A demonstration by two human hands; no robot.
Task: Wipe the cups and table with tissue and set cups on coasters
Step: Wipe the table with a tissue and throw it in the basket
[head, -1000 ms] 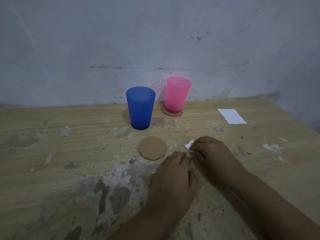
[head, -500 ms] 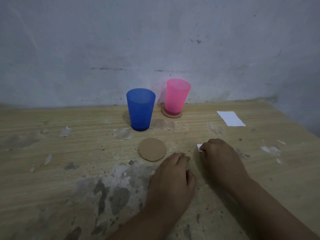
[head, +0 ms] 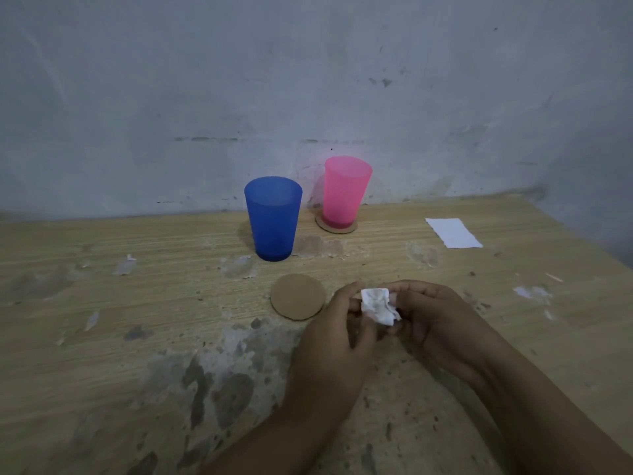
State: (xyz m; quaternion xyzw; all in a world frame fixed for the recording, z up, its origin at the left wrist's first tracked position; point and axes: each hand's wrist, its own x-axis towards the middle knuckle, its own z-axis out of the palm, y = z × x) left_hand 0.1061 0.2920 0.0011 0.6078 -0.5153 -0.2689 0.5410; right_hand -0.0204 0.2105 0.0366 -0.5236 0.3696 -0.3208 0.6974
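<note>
A blue cup (head: 273,219) stands upright on the bare wooden table (head: 102,303). Behind it to the right, a pink cup (head: 346,190) stands on a round cardboard coaster (head: 335,226). A second coaster (head: 297,301) lies bare in front of the blue cup. Just right of that coaster, a small crumpled, soiled white tissue (head: 378,305) is held above the table between both hands. My left hand (head: 337,341) pinches its left side and my right hand (head: 435,320) pinches its right side.
A flat white sheet of tissue (head: 452,232) lies at the back right of the table. The tabletop is worn, with grey peeled patches (head: 219,382) near the front. A grey wall (head: 308,80) rises directly behind the cups. The table's right edge runs diagonally at far right.
My right hand has lifted the tissue off the table. My left hand has risen from resting on the table to take hold of the tissue as well.
</note>
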